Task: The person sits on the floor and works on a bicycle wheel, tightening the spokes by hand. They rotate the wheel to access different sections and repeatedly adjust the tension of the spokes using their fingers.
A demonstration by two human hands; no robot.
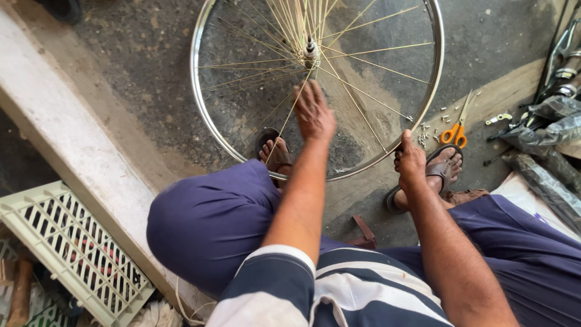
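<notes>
A bare bicycle wheel rim [204,115] with thin brass-coloured spokes and a central hub [310,51] lies flat on the concrete floor in front of me. My left hand [313,112] reaches in among the spokes just below the hub, its fingers pinched on one spoke [285,124]. My right hand [410,162] grips the rim's near right edge. My sandalled feet rest under the rim's near side.
Orange-handled scissors [455,130] and several small scattered nipples [431,130] lie right of the wheel. Black-wrapped parts and metal tools [554,109] pile at far right. A concrete ledge [66,133] runs along the left, with a pale green plastic crate [72,248] beyond it.
</notes>
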